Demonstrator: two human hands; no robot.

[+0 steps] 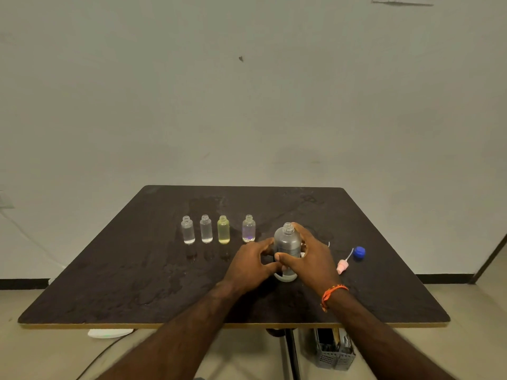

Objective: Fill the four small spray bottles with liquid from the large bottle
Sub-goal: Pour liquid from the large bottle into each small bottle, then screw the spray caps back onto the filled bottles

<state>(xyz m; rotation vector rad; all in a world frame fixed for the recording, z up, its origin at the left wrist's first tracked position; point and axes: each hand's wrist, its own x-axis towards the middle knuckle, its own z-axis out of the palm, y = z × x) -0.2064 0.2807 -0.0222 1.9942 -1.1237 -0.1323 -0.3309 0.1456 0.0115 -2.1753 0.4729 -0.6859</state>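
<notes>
Both hands wrap the large bottle [287,244]: right hand [312,256] curls round its right side, thumb across the front, fingertips up near the open neck; left hand [251,266] grips the lower left side, fingers bent against it. It stands upright, uncapped, on the dark table [109,283], just right of centre. Behind and to the left, four small bottles line up in a row, all open-topped: first clear bottle [188,230], second clear bottle [206,229], yellow bottle [223,229], fourth bottle [248,228]. Over on the right lie a blue cap [359,253] and a pink sprayer [343,266]. An orange band [332,294] circles the right wrist.
</notes>
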